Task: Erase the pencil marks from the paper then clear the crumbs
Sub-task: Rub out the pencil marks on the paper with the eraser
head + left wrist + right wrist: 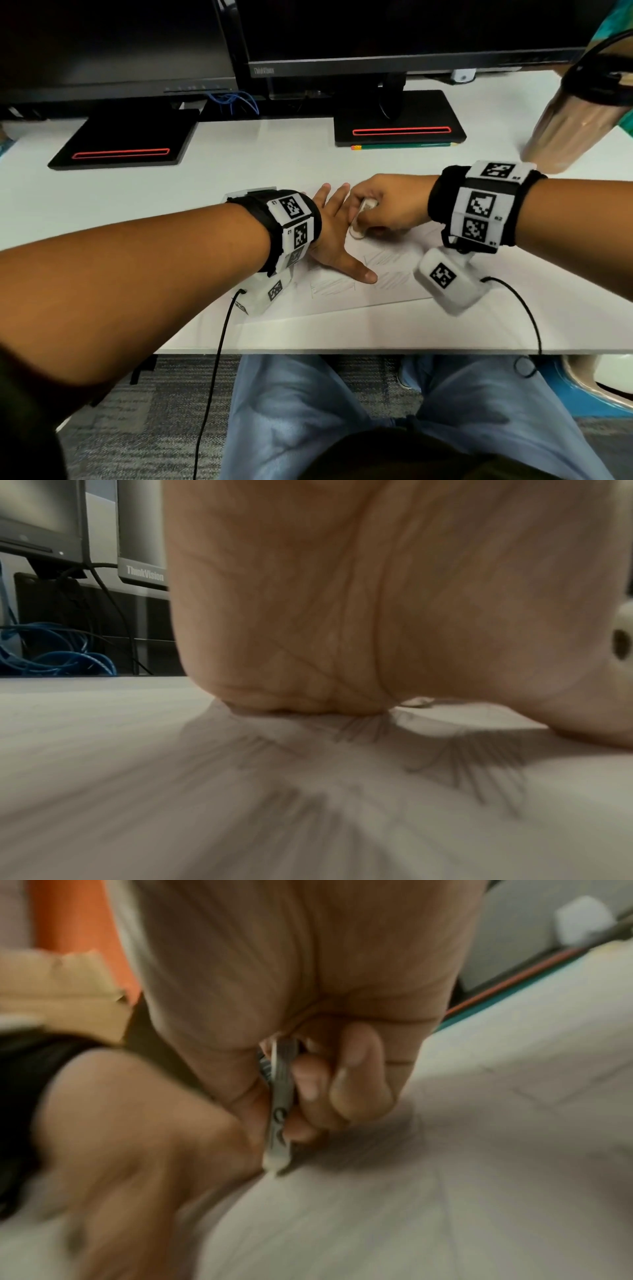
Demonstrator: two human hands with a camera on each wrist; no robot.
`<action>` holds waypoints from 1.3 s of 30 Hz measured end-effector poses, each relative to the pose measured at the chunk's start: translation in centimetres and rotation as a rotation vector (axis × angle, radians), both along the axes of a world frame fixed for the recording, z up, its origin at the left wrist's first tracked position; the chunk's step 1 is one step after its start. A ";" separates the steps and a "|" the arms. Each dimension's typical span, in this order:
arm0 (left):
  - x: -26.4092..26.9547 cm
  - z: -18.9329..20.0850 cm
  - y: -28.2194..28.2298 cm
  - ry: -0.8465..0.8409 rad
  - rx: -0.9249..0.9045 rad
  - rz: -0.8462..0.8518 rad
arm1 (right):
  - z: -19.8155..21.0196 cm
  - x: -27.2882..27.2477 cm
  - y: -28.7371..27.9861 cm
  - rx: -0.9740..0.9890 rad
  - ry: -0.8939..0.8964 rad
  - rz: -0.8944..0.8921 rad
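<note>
A white sheet of paper [342, 305] lies near the desk's front edge, with grey pencil scribbles [332, 286] on it. My left hand [337, 240] lies flat on the sheet with fingers spread and thumb out, pressing it down. My right hand [380, 209] grips a white eraser [359, 226] and holds its lower end on the paper just right of my left fingers. In the right wrist view the eraser [281, 1118] stands between thumb and curled fingers, tip on the paper [445, 1191]. The left wrist view shows my palm [342, 615] on the paper over scribbles [479, 764].
Two monitors stand at the back on black bases [120, 144] [399, 118]. A green pencil [404, 146] lies in front of the right base. A metal tumbler [575, 126] stands at the right. The desk's front edge [342, 351] runs just below the paper.
</note>
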State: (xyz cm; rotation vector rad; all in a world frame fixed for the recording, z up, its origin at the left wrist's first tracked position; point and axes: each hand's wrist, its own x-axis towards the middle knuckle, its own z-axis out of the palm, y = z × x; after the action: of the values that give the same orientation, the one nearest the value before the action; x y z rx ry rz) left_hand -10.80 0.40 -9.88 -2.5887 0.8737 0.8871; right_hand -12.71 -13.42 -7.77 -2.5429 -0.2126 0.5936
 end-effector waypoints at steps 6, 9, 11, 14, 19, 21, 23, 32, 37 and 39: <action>0.2 -0.2 0.0 0.002 -0.004 -0.006 | 0.0 -0.2 -0.4 -0.027 0.029 0.064; 0.4 -0.4 0.0 -0.019 -0.020 -0.001 | -0.3 0.1 -0.9 -0.076 -0.128 0.018; 0.4 -0.4 0.0 -0.015 -0.007 -0.005 | -0.4 -0.1 -0.7 -0.077 -0.098 0.081; 0.2 -0.3 0.0 -0.011 -0.008 -0.010 | -0.1 -0.3 -0.9 -0.048 -0.032 0.073; 0.3 -0.2 0.1 -0.002 -0.009 -0.007 | -0.5 -0.5 -0.6 -0.076 -0.069 0.132; 0.2 -0.3 0.0 -0.002 -0.003 -0.011 | -0.5 -0.6 -0.8 -0.040 -0.051 0.087; 0.2 -0.3 -0.1 -0.016 0.000 -0.007 | -0.5 -0.4 -1.3 -0.043 -0.133 0.017; -0.1 0.5 0.6 0.042 -0.036 0.000 | 1.5 -0.8 -3.2 0.184 -0.053 -0.144; -0.3 2.0 0.2 0.045 -0.110 0.002 | 1.8 -0.4 -3.8 0.198 -0.073 -0.260; 0.2 1.9 -0.2 0.033 -0.105 -0.021 | 1.3 -0.3 -3.1 0.172 -0.067 -0.239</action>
State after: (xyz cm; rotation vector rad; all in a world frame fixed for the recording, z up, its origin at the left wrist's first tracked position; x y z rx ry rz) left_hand -10.59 0.23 -8.01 -2.6553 0.9789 0.9033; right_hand -13.04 -16.53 -6.51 -2.3778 0.0174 0.3812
